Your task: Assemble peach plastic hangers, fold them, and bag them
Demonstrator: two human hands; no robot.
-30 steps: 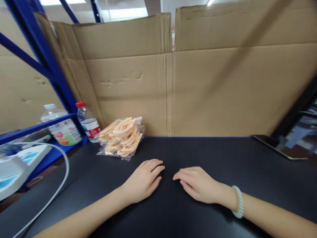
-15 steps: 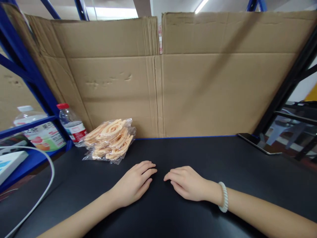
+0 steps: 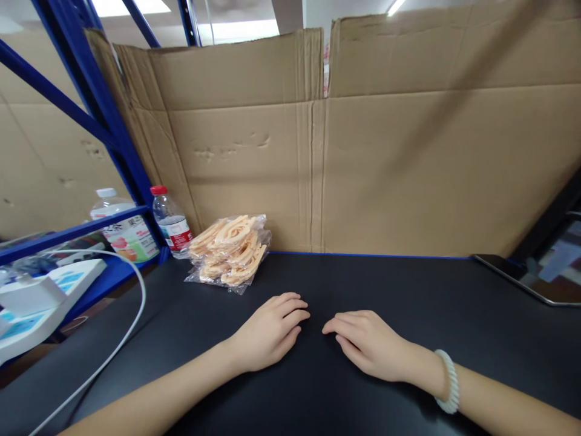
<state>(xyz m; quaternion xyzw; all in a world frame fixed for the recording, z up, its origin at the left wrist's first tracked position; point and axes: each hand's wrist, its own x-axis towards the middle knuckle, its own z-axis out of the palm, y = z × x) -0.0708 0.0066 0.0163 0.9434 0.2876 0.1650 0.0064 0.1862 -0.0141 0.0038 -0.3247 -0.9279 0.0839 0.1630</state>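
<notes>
My left hand (image 3: pixel 271 332) rests palm down on the black tabletop (image 3: pixel 290 399), its fingers loosely spread and holding nothing. Across a small gap, my right hand (image 3: pixel 372 345) lies on the same surface with fingers slightly bent and thumb apart, also without anything in it. A pale coiled band (image 3: pixel 449 381) circles the right wrist. Beyond my left hand, against the cardboard, sits a pile of clear plastic bags (image 3: pixel 231 251) with peach-coloured flat cut-out pieces inside. Neither hand touches the bags.
A red-capped bottle (image 3: pixel 171 223) stands behind the bags. At the left are a larger white-capped bottle (image 3: pixel 124 227), a white power strip (image 3: pixel 49 303) and a white cable (image 3: pixel 131 327) crossing the table. A tablet-like device (image 3: pixel 521 278) lies far right. Cardboard (image 3: pixel 254 157) walls the back.
The view has turned left, so everything appears further right and more of the power strip shows. Both hands keep nearly the same pose on the table.
</notes>
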